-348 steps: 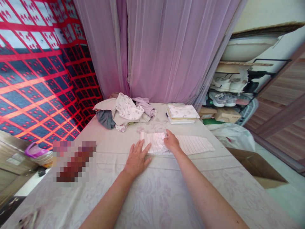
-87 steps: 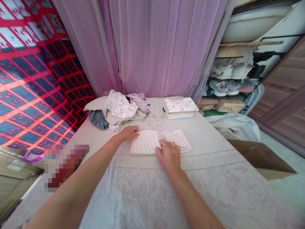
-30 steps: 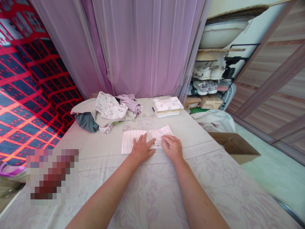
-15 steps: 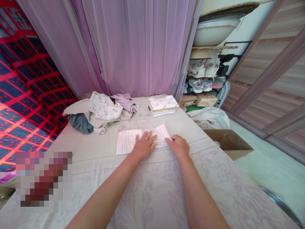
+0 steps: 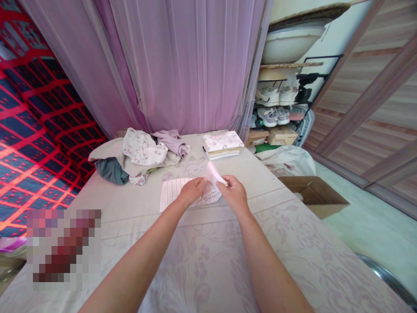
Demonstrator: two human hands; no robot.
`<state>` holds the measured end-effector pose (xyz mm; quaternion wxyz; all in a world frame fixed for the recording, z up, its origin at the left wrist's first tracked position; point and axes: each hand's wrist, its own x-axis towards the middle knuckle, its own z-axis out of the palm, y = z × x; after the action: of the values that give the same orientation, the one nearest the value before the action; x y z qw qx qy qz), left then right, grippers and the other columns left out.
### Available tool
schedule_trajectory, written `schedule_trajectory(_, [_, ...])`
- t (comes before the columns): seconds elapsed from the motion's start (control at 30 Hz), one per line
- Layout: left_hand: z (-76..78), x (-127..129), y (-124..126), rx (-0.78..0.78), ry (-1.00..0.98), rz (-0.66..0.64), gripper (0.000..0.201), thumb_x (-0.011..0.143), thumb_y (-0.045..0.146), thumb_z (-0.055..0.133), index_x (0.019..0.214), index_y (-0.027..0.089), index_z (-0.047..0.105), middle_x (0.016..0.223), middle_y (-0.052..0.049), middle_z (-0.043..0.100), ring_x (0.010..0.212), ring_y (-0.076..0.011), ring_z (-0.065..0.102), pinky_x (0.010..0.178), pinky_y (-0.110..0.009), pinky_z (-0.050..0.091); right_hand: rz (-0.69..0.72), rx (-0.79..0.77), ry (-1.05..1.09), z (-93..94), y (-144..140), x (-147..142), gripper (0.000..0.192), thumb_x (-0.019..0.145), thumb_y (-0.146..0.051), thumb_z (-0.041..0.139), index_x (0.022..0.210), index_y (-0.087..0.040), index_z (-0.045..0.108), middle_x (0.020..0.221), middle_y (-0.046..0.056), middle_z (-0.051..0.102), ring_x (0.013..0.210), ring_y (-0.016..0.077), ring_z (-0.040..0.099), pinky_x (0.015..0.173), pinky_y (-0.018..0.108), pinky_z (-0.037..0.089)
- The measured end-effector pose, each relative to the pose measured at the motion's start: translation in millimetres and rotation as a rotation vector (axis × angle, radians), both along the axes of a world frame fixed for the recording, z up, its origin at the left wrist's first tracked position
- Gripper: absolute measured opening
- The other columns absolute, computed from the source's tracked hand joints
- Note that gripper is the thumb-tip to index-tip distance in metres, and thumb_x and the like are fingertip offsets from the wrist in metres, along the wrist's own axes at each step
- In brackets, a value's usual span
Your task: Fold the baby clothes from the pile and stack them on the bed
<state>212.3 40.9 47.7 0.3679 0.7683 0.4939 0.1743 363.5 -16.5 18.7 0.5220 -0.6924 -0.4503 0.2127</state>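
Observation:
A white garment with pink stripes [image 5: 174,189] lies folded into a long strip on the bed, its middle part gathered and wrinkled. My right hand [image 5: 235,190] pinches its right end between thumb and fingers and holds that end raised off the bed, tilted toward the left. Over the middle of the strip, my left hand [image 5: 192,190] is closed on the cloth beside the raised fold; its fingertips are partly hidden by the fabric. Beyond my hands sits a stack of folded clothes [image 5: 223,141], a floral-print piece on top.
At the back left is a heap of loose clothes [image 5: 143,148]. Purple curtains [image 5: 189,65] hang behind the bed [image 5: 208,261]. To the right stand an open cardboard box [image 5: 312,195], a white plastic bag [image 5: 289,161] and a shoe rack [image 5: 280,104]. A blurred-out item lies at left.
My right hand has lifted the garment's right end and brought it leftward. My left hand has turned from lying flat with spread fingers to gripping beside the fold.

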Motion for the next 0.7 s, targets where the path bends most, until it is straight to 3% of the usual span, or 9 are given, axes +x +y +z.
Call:
schedule_trajectory(0.1, [20.1, -3.8, 2.5, -0.263, -0.304, 0.086, 0.056, 0.083, 0.064, 0.042, 0.106, 0.018, 0.064, 0.114, -0.011, 0.067, 0.099, -0.0231, 0.063, 0.085, -0.035, 0.051, 0.033, 0.081, -0.030, 11.2, -5.0, -28.7, 0.031, 0.073, -0.041, 0.057, 0.095, -0.021, 0.067, 0.076, 0.000, 0.069, 0.064, 0.0145, 0.059, 0.063, 0.025, 0.047])
schedule_trajectory(0.17, [30.1, -8.2, 4.9, -0.393, -0.376, 0.119, 0.053, 0.080, 0.063, 0.051, 0.101, 0.016, 0.063, 0.098, -0.010, 0.070, 0.084, -0.0193, 0.065, 0.073, -0.031, 0.053, 0.144, 0.136, -0.039, 15.3, -7.8, -46.2, 0.030, 0.075, -0.038, 0.055, 0.098, -0.022, 0.067, 0.085, 0.001, 0.071, 0.074, 0.0153, 0.063, 0.071, 0.026, 0.050])
schedule_trajectory(0.3, [37.5, -28.1, 15.1, -0.345, -0.329, 0.299, 0.022, 0.078, 0.034, 0.062, 0.089, 0.015, 0.065, 0.069, -0.002, 0.066, 0.062, -0.0135, 0.062, 0.057, -0.022, 0.049, 0.359, 0.202, -0.077, 11.5, -10.0, -60.6, 0.031, 0.081, -0.033, 0.049, 0.105, -0.024, 0.066, 0.105, 0.003, 0.071, 0.097, 0.0166, 0.064, 0.089, 0.031, 0.049])
schedule_trajectory(0.5, [24.9, -77.5, 15.9, -0.405, -0.392, 0.452, 0.024, 0.078, 0.020, 0.056, 0.101, 0.015, 0.063, 0.075, -0.003, 0.069, 0.059, -0.0125, 0.062, 0.052, -0.021, 0.048, 0.412, 0.180, -0.350, -13.3, -6.0, -52.2, 0.035, 0.088, -0.029, 0.043, 0.114, -0.022, 0.065, 0.121, 0.007, 0.065, 0.115, 0.0175, 0.057, 0.103, 0.035, 0.042])
schedule_trajectory(0.6, [11.3, -94.0, 5.9, -0.426, -0.425, 0.467, 0.027, 0.079, 0.019, 0.055, 0.104, 0.014, 0.063, 0.078, -0.004, 0.070, 0.061, -0.0128, 0.063, 0.054, -0.021, 0.049, 0.464, 0.215, -0.433, -23.0, -5.0, -56.7, 0.036, 0.091, -0.031, 0.039, 0.113, -0.020, 0.066, 0.124, 0.009, 0.063, 0.119, 0.0175, 0.055, 0.105, 0.035, 0.040])
schedule_trajectory(0.7, [0.8, -99.0, -0.1, -0.478, -0.550, 0.439, 0.031, 0.079, 0.018, 0.056, 0.108, 0.012, 0.062, 0.083, -0.006, 0.071, 0.066, -0.0144, 0.065, 0.059, -0.024, 0.052, 0.423, 0.217, -0.443, -27.5, -5.4, -60.4, 0.037, 0.093, -0.032, 0.037, 0.112, -0.019, 0.066, 0.122, 0.010, 0.064, 0.117, 0.0177, 0.056, 0.104, 0.035, 0.040])
